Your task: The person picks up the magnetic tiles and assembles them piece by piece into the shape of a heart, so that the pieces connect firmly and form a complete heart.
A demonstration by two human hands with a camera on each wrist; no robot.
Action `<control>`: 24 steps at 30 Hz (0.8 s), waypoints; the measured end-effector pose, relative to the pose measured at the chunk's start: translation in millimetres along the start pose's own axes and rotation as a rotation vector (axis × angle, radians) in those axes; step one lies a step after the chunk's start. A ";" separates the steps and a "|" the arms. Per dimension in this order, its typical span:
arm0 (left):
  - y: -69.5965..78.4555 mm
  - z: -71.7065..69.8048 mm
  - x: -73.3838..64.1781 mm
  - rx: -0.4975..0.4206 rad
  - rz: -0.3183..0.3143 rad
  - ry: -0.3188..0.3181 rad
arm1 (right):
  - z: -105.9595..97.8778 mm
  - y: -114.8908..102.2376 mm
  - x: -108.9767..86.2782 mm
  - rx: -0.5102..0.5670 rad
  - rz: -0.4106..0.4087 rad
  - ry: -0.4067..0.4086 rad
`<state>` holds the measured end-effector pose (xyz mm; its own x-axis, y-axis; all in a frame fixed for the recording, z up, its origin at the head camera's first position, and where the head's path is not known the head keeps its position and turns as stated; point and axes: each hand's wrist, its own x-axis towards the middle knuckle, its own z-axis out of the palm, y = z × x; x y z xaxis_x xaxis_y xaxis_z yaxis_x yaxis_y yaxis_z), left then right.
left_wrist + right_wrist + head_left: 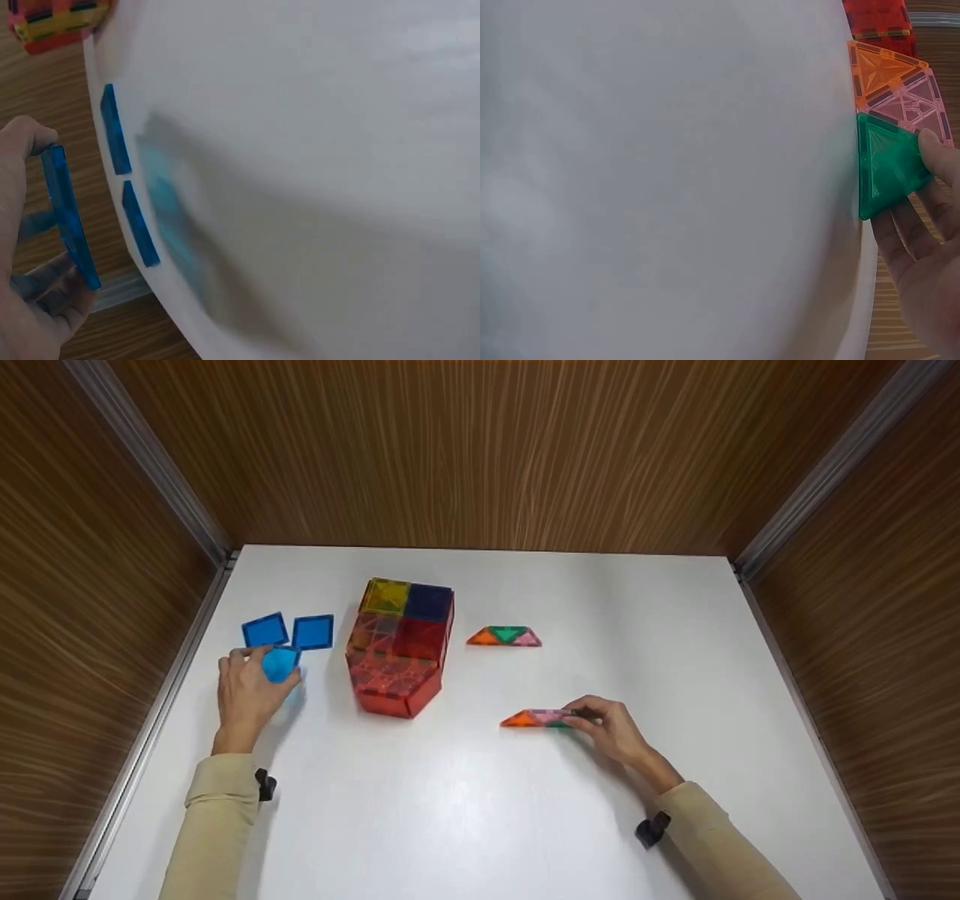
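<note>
My left hand [249,690] pinches a translucent blue square magnetic tile [280,664] by its edges, thumb on one side and fingers on the other. That tile [69,210] is held above the table, with bluish light cast below it. Two more blue square tiles [264,630] lie just beyond it. With thumb and fingers, my right hand [613,731] grips the green end of a row of joined triangle tiles [529,718], orange, pink and green. In the right wrist view, the green triangle tile [889,165] is under my thumb; whether the row touches the table is unclear.
Between the hands stands a block built of magnetic tiles [401,649], yellow and dark blue at the back, red in front. Right of it is another joined triangle row [507,636] in orange, green and pink. Wood-grain walls [480,457] surround the white table [450,825].
</note>
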<state>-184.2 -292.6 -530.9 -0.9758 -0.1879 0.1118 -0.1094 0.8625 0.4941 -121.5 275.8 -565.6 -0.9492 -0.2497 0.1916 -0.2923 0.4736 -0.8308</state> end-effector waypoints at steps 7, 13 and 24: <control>39.7 -4.3 -2.5 -0.074 0.122 0.072 | 0.3 5.5 0.0 -0.013 -0.013 0.013; 76.2 -5.1 -6.5 -0.136 0.260 0.115 | -0.5 14.7 1.2 0.034 -0.016 0.005; 134.2 5.6 -25.2 -0.219 0.406 0.075 | -2.0 16.3 1.2 0.036 -0.002 -0.013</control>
<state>-175.4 -169.5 -472.2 -0.9142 0.1041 0.3917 0.3290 0.7549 0.5673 -127.6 284.9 -577.8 -0.9471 -0.2612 0.1866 -0.2893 0.4425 -0.8488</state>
